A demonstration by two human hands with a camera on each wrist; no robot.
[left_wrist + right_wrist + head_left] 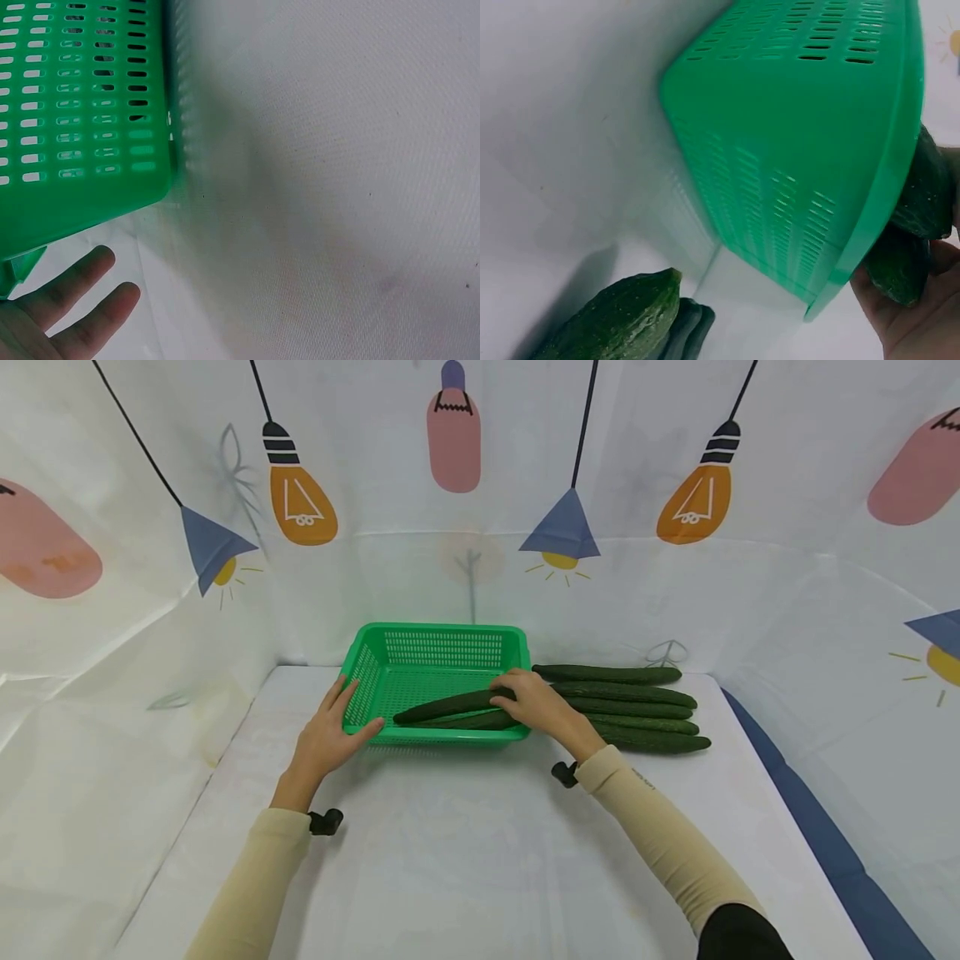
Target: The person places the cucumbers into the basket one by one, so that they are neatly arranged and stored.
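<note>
Gripping two cucumbers (442, 704) with my right hand (540, 703), their right ends covered by my hand in the head view, the rest inside the green basket (427, 736). My left hand (327, 739) is loose, fingers spread at the basket's left side; its wrist cam cuts most of it off. Another row of cucumbers (630, 694) lies rightward, some left ends hidden.

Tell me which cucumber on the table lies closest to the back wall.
The rearmost cucumber; the other four cucumbers on the table lie in front of it.
</note>
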